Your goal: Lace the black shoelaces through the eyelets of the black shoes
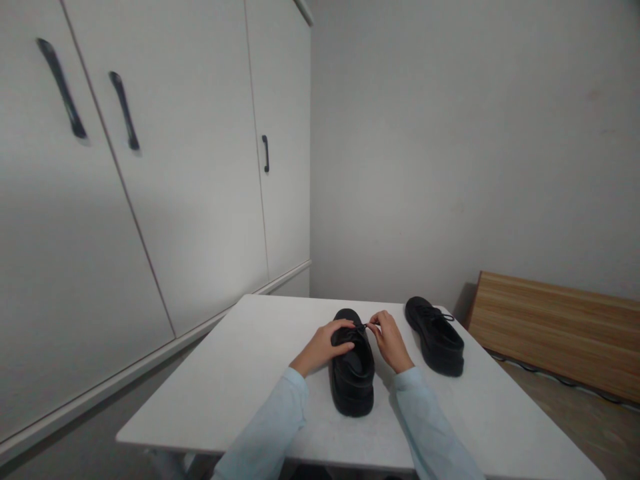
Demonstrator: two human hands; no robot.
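A black lace-up shoe (353,390) stands on the white table in front of me, its heel toward me and its toe pointing away. My left hand (327,343) rests over the shoe's left side near the lacing, thumb and fingers apart across its upper. To the right of the laces, my right hand (389,339) pinches a black shoelace (367,326) between thumb and fingers, drawn out sideways from the shoe. The matching black shoe (440,343) stands farther right, with a loop of lace over its right side; neither hand touches it.
The white table (225,387) carries both shoes. White cabinets (200,147) with dark handles line the left, and a grey wall (450,147) rises behind. A wood-grain board (560,327) leans at the right, beyond the table's edge.
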